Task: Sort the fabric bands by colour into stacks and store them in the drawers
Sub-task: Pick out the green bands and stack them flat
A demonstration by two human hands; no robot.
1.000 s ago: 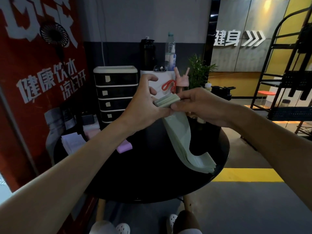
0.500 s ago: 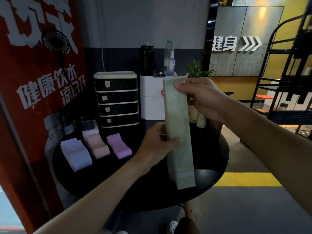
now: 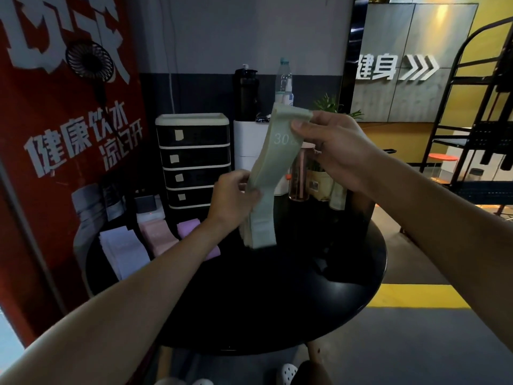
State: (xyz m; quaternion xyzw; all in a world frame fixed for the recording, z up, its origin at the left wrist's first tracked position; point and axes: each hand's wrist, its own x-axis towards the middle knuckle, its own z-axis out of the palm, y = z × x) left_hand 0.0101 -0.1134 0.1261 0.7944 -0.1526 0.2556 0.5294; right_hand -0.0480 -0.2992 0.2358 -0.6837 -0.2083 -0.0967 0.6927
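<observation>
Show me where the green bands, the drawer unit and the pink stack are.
green bands (image 3: pixel 273 168): head view, on the flat middle part below the printed 30.
drawer unit (image 3: pixel 200 157): head view, on the front of the second drawer.
pink stack (image 3: pixel 159 237): head view, on its top band.

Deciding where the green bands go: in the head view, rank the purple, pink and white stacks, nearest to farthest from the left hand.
1. Purple stack, just left of the left hand holding the green bands.
2. Pink stack, middle of the row.
3. White stack, farthest left.
</observation>
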